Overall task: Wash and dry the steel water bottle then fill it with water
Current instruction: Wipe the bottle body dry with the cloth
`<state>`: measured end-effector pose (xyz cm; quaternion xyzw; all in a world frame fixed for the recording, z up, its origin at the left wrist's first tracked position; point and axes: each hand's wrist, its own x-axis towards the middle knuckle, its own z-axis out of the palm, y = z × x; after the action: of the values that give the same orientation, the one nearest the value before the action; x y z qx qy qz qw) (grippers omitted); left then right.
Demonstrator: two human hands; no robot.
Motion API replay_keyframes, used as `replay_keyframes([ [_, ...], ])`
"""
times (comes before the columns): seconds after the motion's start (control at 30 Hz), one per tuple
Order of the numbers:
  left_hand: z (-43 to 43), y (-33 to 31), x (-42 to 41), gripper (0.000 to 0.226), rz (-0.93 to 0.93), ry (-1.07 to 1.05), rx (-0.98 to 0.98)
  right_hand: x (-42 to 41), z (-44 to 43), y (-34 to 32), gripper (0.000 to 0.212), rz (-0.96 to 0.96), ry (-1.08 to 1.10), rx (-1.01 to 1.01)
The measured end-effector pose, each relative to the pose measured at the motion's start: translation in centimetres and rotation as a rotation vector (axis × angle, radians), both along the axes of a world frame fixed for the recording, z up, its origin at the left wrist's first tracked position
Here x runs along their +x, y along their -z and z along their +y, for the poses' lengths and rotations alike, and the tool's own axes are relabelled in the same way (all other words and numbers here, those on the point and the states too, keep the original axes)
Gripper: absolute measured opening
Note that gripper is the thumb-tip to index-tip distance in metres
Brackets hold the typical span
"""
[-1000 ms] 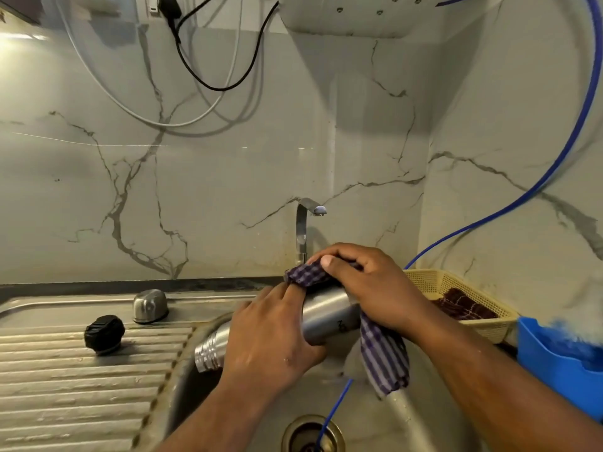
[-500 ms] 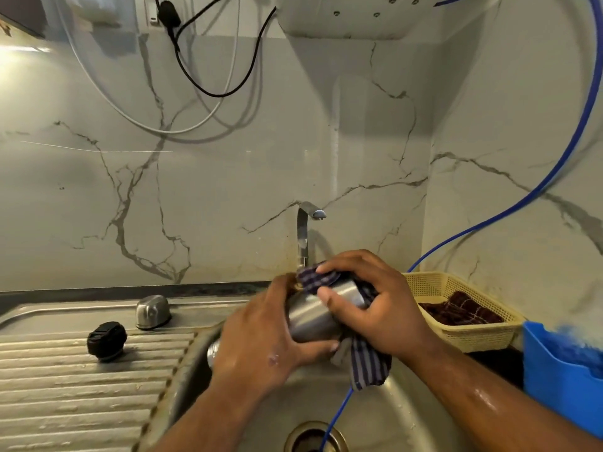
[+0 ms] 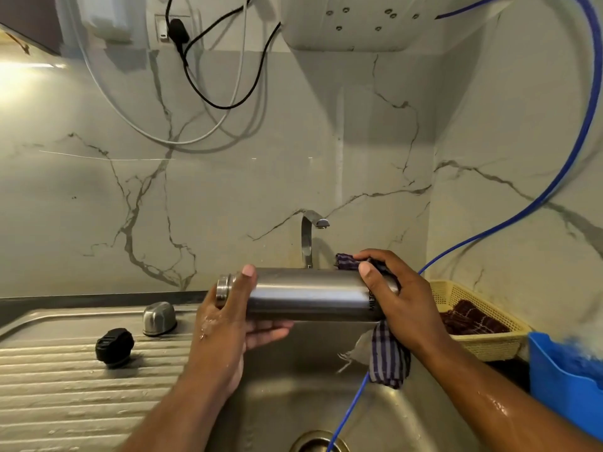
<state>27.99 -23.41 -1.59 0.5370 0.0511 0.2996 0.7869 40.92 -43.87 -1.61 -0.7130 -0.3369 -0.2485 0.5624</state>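
Observation:
The steel water bottle (image 3: pixel 310 295) lies level above the sink basin (image 3: pixel 293 386), its open neck pointing left. My left hand (image 3: pixel 228 324) grips it near the neck, thumb on top. My right hand (image 3: pixel 398 298) wraps a purple checked cloth (image 3: pixel 388 357) around the bottle's base end, and the cloth's tail hangs down into the basin. On the drainboard to the left lie the black inner stopper (image 3: pixel 114 346) and the steel cap (image 3: pixel 159 318). The tap (image 3: pixel 310 236) stands behind the bottle with no water running.
A thin blue hose (image 3: pixel 346 415) runs down from the right wall into the drain (image 3: pixel 318 443). A yellow basket (image 3: pixel 479 344) holding a dark cloth sits right of the sink, beside a blue tub (image 3: pixel 561 383). A white appliance (image 3: pixel 368 24) and cables hang overhead.
The bottle has been raised and turned level, and more of its body shows. My left hand slid toward the neck; my right hand with the cloth moved to the base end.

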Motion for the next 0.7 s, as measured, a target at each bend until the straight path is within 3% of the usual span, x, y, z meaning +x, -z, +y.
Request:
replay_keyframes([
  [0.17, -1.2, -1.2, -0.9, 0.010, -0.146, -0.099, 0.125, -0.5, 0.0, -0.1, 0.042, -0.148, 0.146, -0.093],
  [0.27, -1.4, -1.5, -1.3, 0.012, -0.192, -0.159, 0.284, -0.3, 0.2, 0.2, 0.044, -0.183, 0.248, -0.157],
  [0.43, -1.9, -1.1, -1.5, 0.045, -0.151, -0.343, 0.652, -0.5, 1.6, 1.0, 0.048, -0.191, 0.318, -0.220],
  [0.57, -1.5, -0.2, -0.6, 0.053, -0.111, -0.364, 0.641, -2.8, 3.2, 0.7, 0.060, -0.129, 0.257, -0.328],
  [0.7, -1.6, 0.7, -0.1, 0.043, -0.076, -0.349, 0.573, -5.7, 4.4, -1.0, 0.072, -0.144, -0.090, -0.530],
])
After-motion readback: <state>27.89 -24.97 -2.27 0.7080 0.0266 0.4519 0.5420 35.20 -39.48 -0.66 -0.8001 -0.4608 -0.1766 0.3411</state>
